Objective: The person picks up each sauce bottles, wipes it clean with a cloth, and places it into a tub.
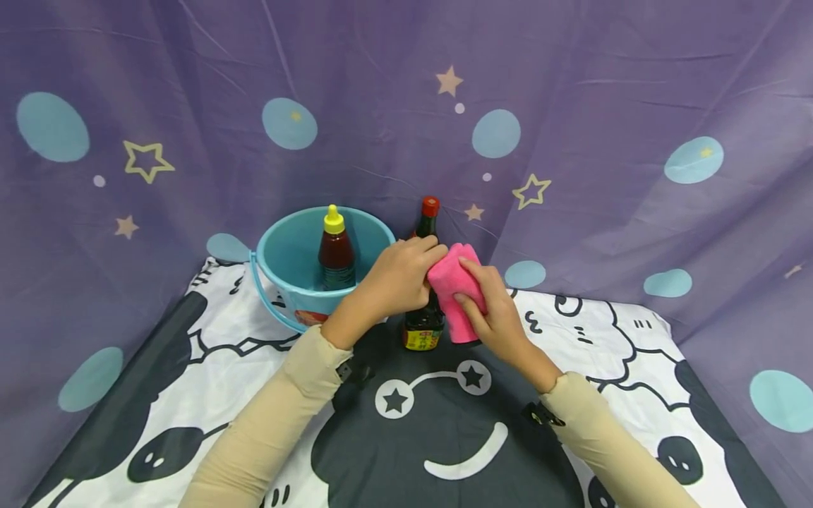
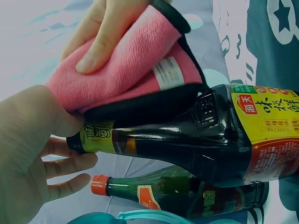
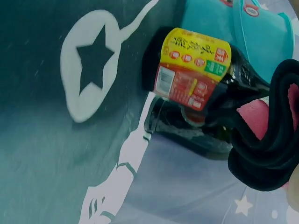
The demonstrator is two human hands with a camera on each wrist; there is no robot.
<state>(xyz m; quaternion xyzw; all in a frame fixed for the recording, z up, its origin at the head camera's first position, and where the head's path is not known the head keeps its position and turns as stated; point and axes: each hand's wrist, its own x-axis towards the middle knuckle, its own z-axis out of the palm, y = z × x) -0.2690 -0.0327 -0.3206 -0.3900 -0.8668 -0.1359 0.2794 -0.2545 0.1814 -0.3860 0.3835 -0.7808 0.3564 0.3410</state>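
A dark soy sauce bottle (image 1: 422, 339) with a yellow and red label stands on the patterned cloth. My left hand (image 1: 396, 271) holds it at the capped top, fingers behind and thumb against the pink towel in the left wrist view. In my right hand (image 1: 498, 317) is that folded pink towel (image 1: 457, 286), black-edged, pinched between thumb and fingers. The towel lies along the bottle's neck (image 2: 159, 140). Behind stands a green glass bottle (image 2: 168, 186) with a red cap (image 1: 430, 206), mostly hidden by the hands in the head view.
To the left is a light blue bucket (image 1: 286, 247) with its handle hanging down. A dark red sauce bottle (image 1: 336, 257) with a yellow nozzle cap stands inside it. A purple curtain (image 1: 394, 85) hangs right behind.
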